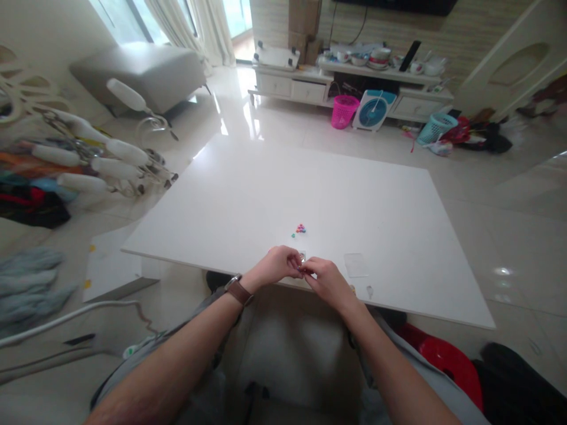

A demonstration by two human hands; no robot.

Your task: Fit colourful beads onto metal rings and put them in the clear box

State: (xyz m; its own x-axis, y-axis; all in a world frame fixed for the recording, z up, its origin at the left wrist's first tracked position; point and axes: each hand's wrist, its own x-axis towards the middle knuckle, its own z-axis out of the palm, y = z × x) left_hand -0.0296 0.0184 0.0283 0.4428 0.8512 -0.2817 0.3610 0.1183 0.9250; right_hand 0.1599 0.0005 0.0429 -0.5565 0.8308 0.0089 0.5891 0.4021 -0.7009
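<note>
Steady left hand and right hand, lightly pinching tiny piece, kind unclear, beads at 12 o'clock.

We list a glossy pale tile floor, daylight reflected in bright streaks near the glazed opening. We note a window at upper left, cream curtains beside it, and a grey upholstered bench below. Item: one white tabletop, broad and flat. Item: a low white cabinet along the striped beige wall, crockery on top (we count several bowls, rather crowded). Before it stand a pink basket and a blue-and-white box fan; a dark screen hangs above.
</note>
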